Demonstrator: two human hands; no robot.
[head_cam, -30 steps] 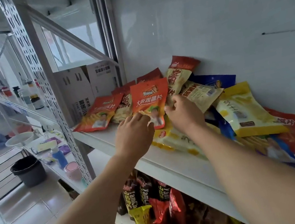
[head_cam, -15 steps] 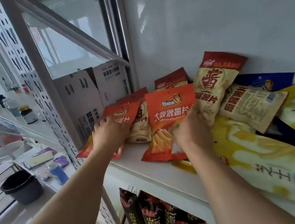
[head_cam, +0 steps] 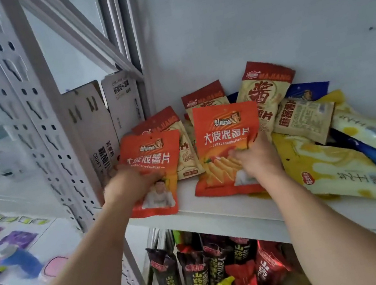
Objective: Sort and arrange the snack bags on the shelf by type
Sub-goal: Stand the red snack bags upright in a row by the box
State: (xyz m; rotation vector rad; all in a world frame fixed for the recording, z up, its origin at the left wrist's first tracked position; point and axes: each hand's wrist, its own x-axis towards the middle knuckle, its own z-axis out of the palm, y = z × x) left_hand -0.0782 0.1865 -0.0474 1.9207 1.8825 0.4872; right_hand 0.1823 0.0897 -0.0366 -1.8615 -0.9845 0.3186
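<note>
Hands first: the left hand (head_cam: 130, 186) grips the lower part of one orange chip bag (head_cam: 153, 171), and the right hand (head_cam: 258, 160) pinches the lower right of a second, matching orange bag (head_cam: 227, 148). Each bag is tipped up toward the camera, long axis running near to far, label upright. The left bag's bottom hangs over the near edge of the shelf (head_cam: 219, 214); the right bag rests on the shelf, just right of it, with a narrow gap between them.

Behind that gap lie the tan, red-topped bags (head_cam: 264, 96), overlapping one another against the far wall. Right of the right hand lies the unsorted heap: a large yellow bag (head_cam: 332, 167) lying with its long axis left to right, blue bags partly buried, more yellow beyond. Cardboard boxes (head_cam: 93, 123) stand on the far left, beside the upright.

My guess is the two orange bags are being paired as one type; the left hand is nearer the free spot at the shelf's left end, so the pair would go there.

Compared with half a second ago, the left bag has been lifted from lying flat and half hidden under the hand to facing the camera, and the right hand has slid a little to the bag's right.
</note>
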